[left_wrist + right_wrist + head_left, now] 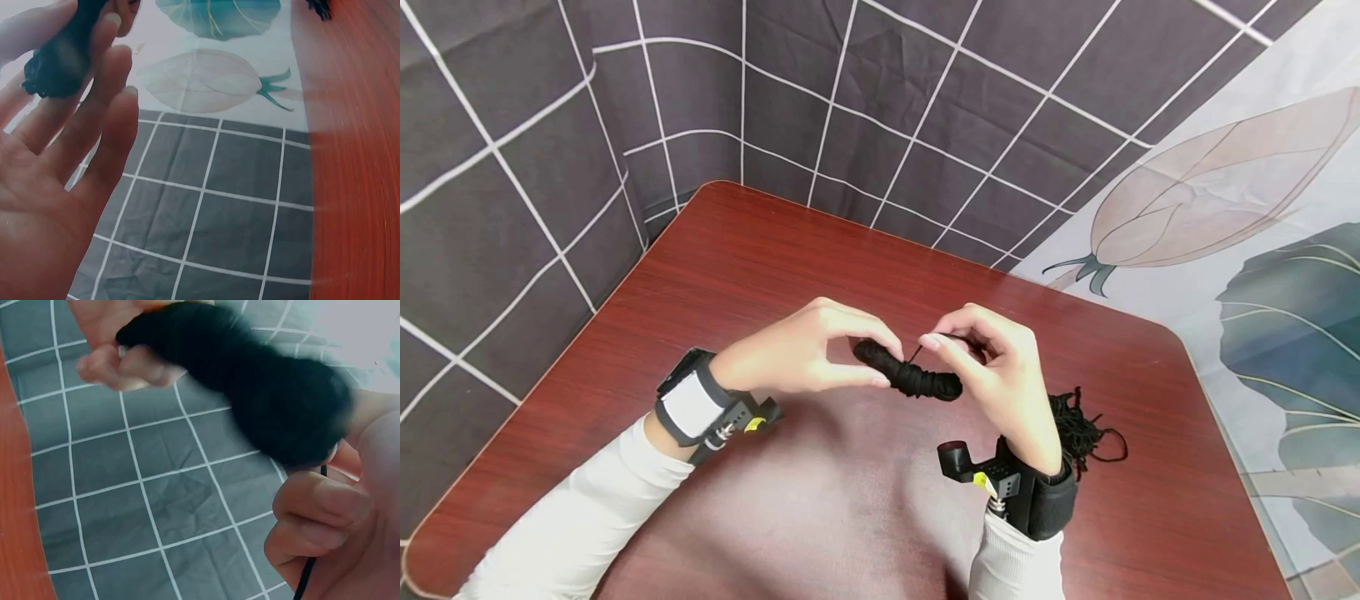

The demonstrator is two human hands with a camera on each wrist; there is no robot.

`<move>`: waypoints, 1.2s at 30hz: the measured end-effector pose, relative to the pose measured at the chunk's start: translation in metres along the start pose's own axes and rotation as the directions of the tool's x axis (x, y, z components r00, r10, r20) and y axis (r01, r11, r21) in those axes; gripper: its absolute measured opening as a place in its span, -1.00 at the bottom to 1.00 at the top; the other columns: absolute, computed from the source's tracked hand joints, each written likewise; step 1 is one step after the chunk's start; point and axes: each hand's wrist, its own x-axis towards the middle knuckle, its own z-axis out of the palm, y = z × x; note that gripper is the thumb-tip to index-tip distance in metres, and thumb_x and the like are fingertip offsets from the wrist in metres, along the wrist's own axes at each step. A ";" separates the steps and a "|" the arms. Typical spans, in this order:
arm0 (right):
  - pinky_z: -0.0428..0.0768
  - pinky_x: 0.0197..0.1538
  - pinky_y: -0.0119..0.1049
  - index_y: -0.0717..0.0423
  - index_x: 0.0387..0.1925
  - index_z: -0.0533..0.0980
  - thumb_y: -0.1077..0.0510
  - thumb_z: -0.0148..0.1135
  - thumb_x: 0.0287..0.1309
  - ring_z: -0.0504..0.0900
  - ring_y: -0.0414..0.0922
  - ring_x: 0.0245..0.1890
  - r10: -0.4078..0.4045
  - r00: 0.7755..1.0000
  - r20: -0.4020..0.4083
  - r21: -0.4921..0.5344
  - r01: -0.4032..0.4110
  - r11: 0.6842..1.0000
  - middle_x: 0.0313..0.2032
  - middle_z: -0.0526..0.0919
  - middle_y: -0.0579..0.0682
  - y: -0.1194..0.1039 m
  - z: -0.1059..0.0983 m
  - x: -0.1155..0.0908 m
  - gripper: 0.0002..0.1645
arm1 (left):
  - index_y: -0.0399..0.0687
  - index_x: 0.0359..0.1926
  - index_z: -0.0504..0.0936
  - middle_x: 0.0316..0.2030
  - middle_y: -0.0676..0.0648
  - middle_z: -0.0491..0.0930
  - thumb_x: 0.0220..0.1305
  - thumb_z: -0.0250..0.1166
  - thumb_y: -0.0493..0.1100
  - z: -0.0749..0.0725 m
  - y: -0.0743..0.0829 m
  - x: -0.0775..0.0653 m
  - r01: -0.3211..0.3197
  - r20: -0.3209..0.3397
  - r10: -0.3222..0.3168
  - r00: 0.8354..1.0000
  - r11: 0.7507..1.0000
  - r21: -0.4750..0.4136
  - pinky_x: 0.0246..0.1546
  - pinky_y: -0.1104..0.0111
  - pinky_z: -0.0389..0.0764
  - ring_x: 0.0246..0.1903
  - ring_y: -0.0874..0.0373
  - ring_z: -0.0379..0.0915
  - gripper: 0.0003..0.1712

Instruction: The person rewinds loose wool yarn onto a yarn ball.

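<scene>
A bundle of black cord (917, 381), wound tightly round its middle, is held up over the table. My left hand (808, 350) grips its left end between thumb and fingers; in the left wrist view the bundle (59, 65) lies against those fingers. On the right, my right hand (1003, 371) pinches a thin strand (914, 353) that runs up from the bundle's middle. The right wrist view shows the strand (305, 578) passing through the curled right fingers (312, 534), with the bundle (231, 375) blurred in front.
A loose, tangled heap of black cord (1075, 433) lies on the reddish-brown table (737, 250), partly hidden behind the right wrist. Dark gridded cloth (790, 108) hangs behind the table, and a leaf-patterned cloth (1262, 292) hangs at the right.
</scene>
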 end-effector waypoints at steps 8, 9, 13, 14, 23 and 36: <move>0.28 -0.59 -0.41 0.15 -0.45 0.59 0.39 0.29 -0.02 0.34 -0.19 -0.64 0.020 1.000 0.008 0.119 -0.021 0.993 -0.55 0.55 0.03 0.012 0.007 0.002 -0.89 | -0.10 -0.26 0.66 -0.34 0.05 0.66 0.00 0.40 -0.18 -0.007 0.017 0.003 -0.030 -0.049 0.026 0.998 0.995 -0.091 -0.24 0.41 0.54 -0.32 0.39 0.47 -0.77; 0.31 -0.59 -0.41 0.15 -0.43 0.60 0.38 0.27 0.00 0.37 -0.18 -0.64 0.029 0.999 0.021 0.126 -0.031 0.992 -0.54 0.56 0.03 0.013 0.009 0.003 -0.90 | -0.12 -0.28 0.65 -0.36 0.04 0.67 -0.02 0.41 -0.21 -0.008 0.021 0.004 -0.032 -0.075 0.026 0.997 0.996 -0.085 -0.26 0.41 0.54 -0.33 0.39 0.48 -0.78; 0.41 -0.55 -0.39 0.12 -0.37 0.61 0.33 0.23 0.08 0.46 -0.16 -0.60 0.035 0.996 0.076 0.111 -0.044 0.993 -0.54 0.58 0.00 0.020 0.018 0.003 -0.91 | -0.21 -0.35 0.65 -0.43 -0.02 0.67 -0.11 0.43 -0.33 -0.013 0.035 0.009 -0.018 -0.194 0.007 0.981 0.998 -0.059 -0.33 0.42 0.54 -0.38 0.37 0.49 -0.78; 0.44 -0.52 -0.38 0.12 -0.36 0.61 0.34 0.21 0.09 0.47 -0.16 -0.58 0.035 0.995 0.091 0.105 -0.045 0.993 -0.54 0.59 -0.01 0.021 0.020 0.003 -0.89 | -0.23 -0.35 0.65 -0.44 -0.04 0.67 -0.13 0.43 -0.35 -0.013 0.035 0.010 -0.012 -0.222 -0.001 0.975 0.998 -0.058 -0.34 0.41 0.55 -0.38 0.35 0.49 -0.77; 0.29 -0.56 -0.38 0.18 -0.39 0.63 0.31 0.19 0.12 0.32 -0.23 -0.63 0.036 0.987 0.158 0.005 -0.037 0.999 -0.66 0.47 -0.04 0.021 0.032 0.003 -0.91 | -0.31 -0.35 0.61 -0.45 -0.12 0.64 -0.20 0.45 -0.39 -0.014 0.034 0.012 0.046 -0.412 -0.033 0.911 0.999 0.021 -0.40 0.39 0.57 -0.45 0.29 0.49 -0.72; 0.32 -0.58 -0.40 0.03 -0.40 0.62 0.19 0.24 0.11 0.37 -0.24 -0.61 0.071 0.989 0.131 -0.045 -0.066 0.997 -0.52 0.59 -0.15 -0.001 0.005 -0.001 -0.95 | -0.19 -0.27 0.65 -0.43 -0.01 0.64 -0.04 0.40 -0.31 -0.017 0.023 0.009 0.133 -0.375 -0.085 0.923 0.986 0.103 -0.46 0.42 0.51 -0.46 0.32 0.42 -0.77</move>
